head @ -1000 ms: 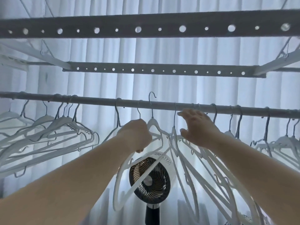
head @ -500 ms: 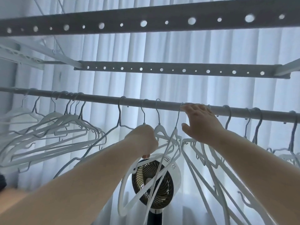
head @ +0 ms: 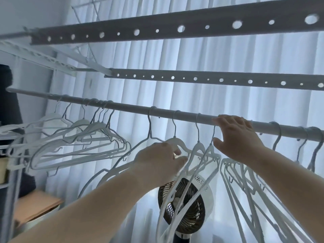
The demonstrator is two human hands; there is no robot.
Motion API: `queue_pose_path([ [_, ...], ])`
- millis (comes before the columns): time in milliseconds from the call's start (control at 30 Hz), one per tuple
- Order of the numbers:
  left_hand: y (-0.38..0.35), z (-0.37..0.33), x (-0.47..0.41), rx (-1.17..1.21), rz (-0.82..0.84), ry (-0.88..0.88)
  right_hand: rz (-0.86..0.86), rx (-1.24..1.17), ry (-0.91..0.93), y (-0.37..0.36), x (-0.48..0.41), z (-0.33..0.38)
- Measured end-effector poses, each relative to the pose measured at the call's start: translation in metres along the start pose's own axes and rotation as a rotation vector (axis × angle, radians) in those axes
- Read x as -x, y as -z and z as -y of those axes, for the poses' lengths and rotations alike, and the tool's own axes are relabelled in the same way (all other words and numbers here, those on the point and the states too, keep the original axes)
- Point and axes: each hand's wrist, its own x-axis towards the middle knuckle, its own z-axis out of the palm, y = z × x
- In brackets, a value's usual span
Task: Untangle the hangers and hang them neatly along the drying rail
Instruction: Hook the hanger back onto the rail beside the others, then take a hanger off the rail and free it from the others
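A grey drying rail [head: 131, 108] slopes across the view from left to right. Several white hangers [head: 78, 137] hang bunched at its left. Three more hooks sit spaced along the middle. My left hand [head: 157, 160] holds the shoulder of the middle white hanger [head: 177, 142], just below its hook. My right hand [head: 235, 137] rests on the rail with its fingers laid over the top and its thumb spread below, beside another hanger's hook [head: 214, 132]. A tangle of white hangers [head: 245, 181] droops under my right forearm.
Two perforated bars, a near one [head: 175, 28] and a far one [head: 210, 79], run above the rail. A standing fan [head: 185, 204] is behind the hangers, in front of a white curtain [head: 228, 55]. A shelf frame [head: 10, 172] and a wooden surface [head: 35, 204] are at the left.
The hanger in my left hand came down with its hook over the rail. My left fingers have loosened on its shoulder. My right hand stays on the rail. The view swung left.
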Motion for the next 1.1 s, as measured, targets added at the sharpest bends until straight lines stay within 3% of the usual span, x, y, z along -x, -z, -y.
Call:
queue_pose_path([
  [167,0.027,0.053,0.016,0.022,-0.328,0.039,-0.031,-0.010,0.017,0.002,-0.006,0.022],
  [300,0.043,0.115,0.023,-0.099,-0.440,0.129,-0.048,-0.048,0.031,0.003,-0.018,0.054],
  [433,0.065,0.181,0.030,-0.283,-0.388,0.221,-0.045,-0.070,0.061,-0.002,-0.036,0.103],
  [567,0.079,0.226,0.035,-0.311,-0.312,0.208,-0.035,-0.051,0.109,-0.012,-0.058,0.158],
  [733,0.080,0.269,0.036,-0.368,-0.352,-0.020,-0.039,-0.041,0.027,-0.028,-0.089,0.210],
  [967,0.092,0.297,0.031,-0.413,-0.226,-0.077,0.026,0.089,-0.206,-0.046,-0.096,0.214],
  [1100,0.098,0.294,0.029,-0.333,-0.324,-0.086,0.038,0.131,-0.253,-0.046,-0.093,0.207],
])
